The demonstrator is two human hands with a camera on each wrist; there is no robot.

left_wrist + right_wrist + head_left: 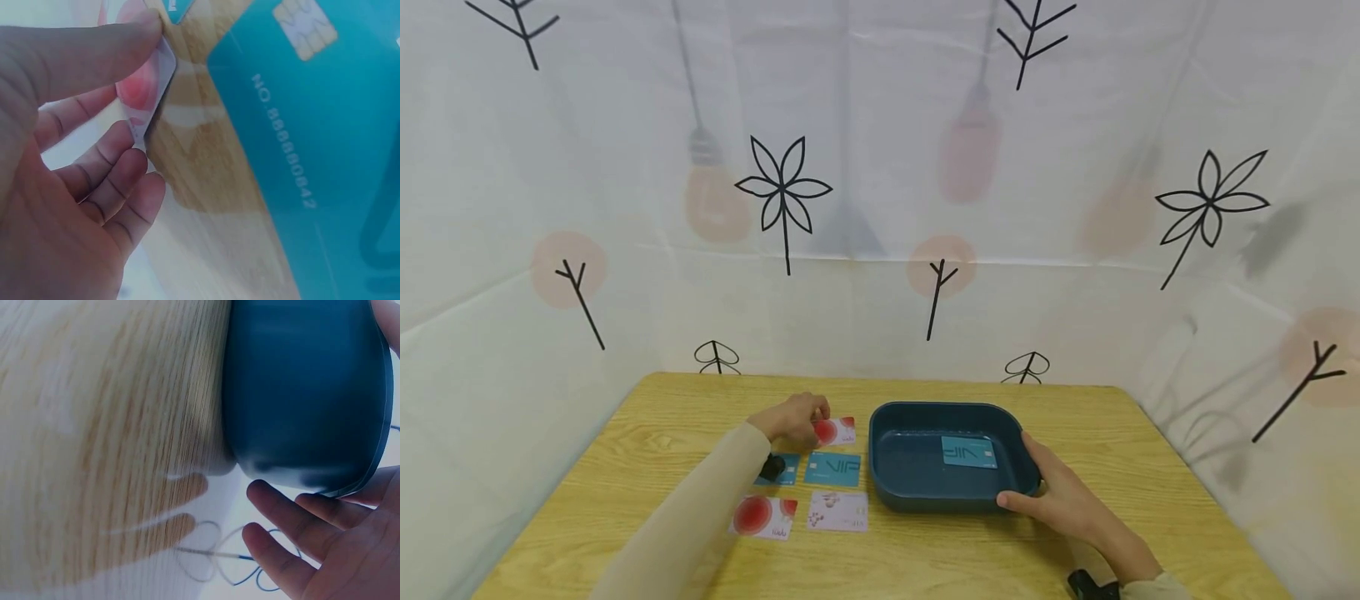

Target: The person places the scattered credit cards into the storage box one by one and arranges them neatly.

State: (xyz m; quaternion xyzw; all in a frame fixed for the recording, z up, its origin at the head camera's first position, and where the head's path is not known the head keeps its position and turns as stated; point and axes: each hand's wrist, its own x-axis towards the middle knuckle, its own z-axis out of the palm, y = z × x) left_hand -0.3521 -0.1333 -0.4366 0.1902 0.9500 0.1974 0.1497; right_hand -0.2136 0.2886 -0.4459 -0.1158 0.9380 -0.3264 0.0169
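Observation:
My left hand [793, 418] is at the back of the group of cards. Between its thumb and fingers it pinches a white card with red circles [842, 430]; the left wrist view shows the thumb across this card's face. A teal VIP card [833, 469] lies just nearer to me. Around the right end of a dark blue rectangular tray [917, 503], my right hand [1063, 500] holds on, thumb at the near corner. Some of its fingers [290, 515] stand apart from the tray's outer wall. Inside the tray lies another teal VIP card [970, 452].
Nearer on the wooden table [940, 558] lie another red-circled card [763, 517] and a pale patterned card [838, 511]. A further teal card [788, 470] is partly covered by the black device on my left wrist. A patterned white cloth [865, 317] hangs behind the table.

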